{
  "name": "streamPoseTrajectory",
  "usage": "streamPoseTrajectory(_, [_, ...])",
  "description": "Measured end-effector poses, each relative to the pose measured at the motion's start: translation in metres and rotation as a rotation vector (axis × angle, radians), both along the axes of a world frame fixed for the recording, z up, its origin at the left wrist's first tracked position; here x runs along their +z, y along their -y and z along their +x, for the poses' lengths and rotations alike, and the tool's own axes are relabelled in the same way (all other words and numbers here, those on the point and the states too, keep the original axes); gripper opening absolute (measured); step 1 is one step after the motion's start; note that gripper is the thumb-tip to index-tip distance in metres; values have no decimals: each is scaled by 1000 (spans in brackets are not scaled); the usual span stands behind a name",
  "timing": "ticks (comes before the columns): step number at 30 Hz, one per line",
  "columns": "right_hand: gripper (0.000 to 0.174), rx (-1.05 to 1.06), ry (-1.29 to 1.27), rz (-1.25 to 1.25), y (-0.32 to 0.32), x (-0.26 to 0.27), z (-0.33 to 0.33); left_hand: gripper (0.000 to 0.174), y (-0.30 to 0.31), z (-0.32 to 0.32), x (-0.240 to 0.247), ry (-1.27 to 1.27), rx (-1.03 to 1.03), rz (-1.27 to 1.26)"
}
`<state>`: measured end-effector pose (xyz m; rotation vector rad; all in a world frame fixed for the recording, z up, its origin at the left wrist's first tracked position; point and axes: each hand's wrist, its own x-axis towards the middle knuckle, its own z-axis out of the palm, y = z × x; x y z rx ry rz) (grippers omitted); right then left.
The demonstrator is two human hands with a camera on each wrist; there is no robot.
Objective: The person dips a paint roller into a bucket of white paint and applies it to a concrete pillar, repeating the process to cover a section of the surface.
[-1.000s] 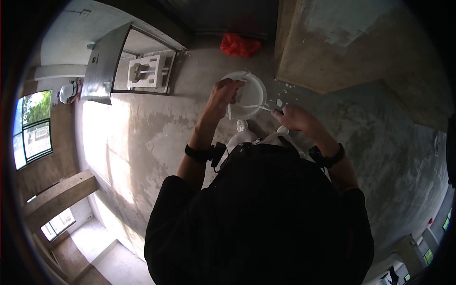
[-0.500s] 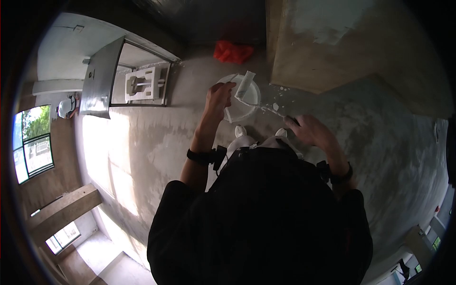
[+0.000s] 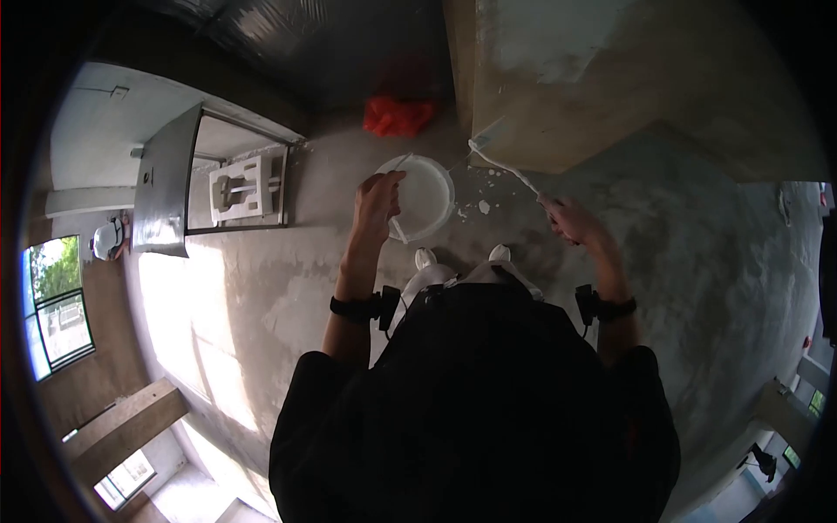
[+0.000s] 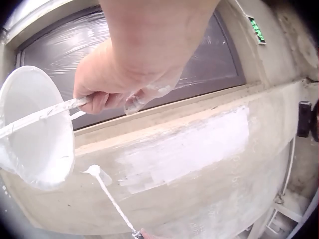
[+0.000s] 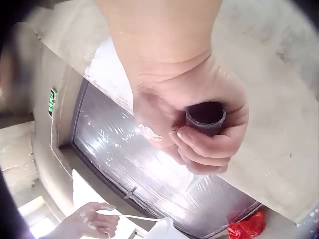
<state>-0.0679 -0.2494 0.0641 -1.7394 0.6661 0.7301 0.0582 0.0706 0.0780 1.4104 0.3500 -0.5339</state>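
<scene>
My left hand (image 3: 377,205) grips a thin white bar (image 4: 42,115), which looks like the handle of the white bucket (image 3: 425,202). That bucket (image 4: 40,134) appears tilted in the left wrist view. The fingers of my right hand (image 3: 577,224) are curled round the dark handle (image 5: 206,119) of a paint roller. Its white-coated rod (image 3: 510,167) reaches up and left to the roller head (image 4: 102,175), which is in front of the wall below a white patch (image 4: 187,149). Whether the head touches the wall, I cannot tell.
Beyond the bucket lies a red plastic bag (image 3: 398,116) beside a plastic-covered dark panel (image 3: 349,52). White drips (image 3: 485,207) spot the floor right of the bucket. White foam packing (image 3: 241,188) lies at the left, and a crouching person (image 3: 110,240) is at the far left.
The roller has moved from over the bucket to the right, to the front of the brown wall. The head view has shifted; my left hand still grips the bar.
</scene>
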Motion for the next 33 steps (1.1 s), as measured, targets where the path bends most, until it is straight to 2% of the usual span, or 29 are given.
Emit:
streamPoseTrajectory(5, [52,-218,157,-12,0,-28,3,22,-4,2,-3,-4,11,9])
streamPoseTrajectory(7, [51,-233,408,-99,-4,-35,10,22,-10,2,-7,-4,-31,-43])
streamPoseTrajectory(11, [50,-377,507,-71,-18,8,34,21,-13,1,-5,2,-35,5])
streamPoseTrajectory(13, [49,-450,586,63,-19,33,47,20,-17,2,-10,-26,-40,19])
streamPoseTrajectory(19, [52,-546,915,-19,-23,118,85,22,-34,9,-25,-5,-93,-15])
streamPoseTrajectory(22, [51,-614,908,-47,-16,158,94,24,-40,11,-32,-8,-118,-37])
streamPoseTrajectory(26, [51,-614,1088,-154,-11,206,104,24,-51,17,-35,-26,-170,-84])
streamPoseTrajectory(33, [51,-690,1160,-262,-4,294,137,23,-67,33,-54,-35,-234,-70])
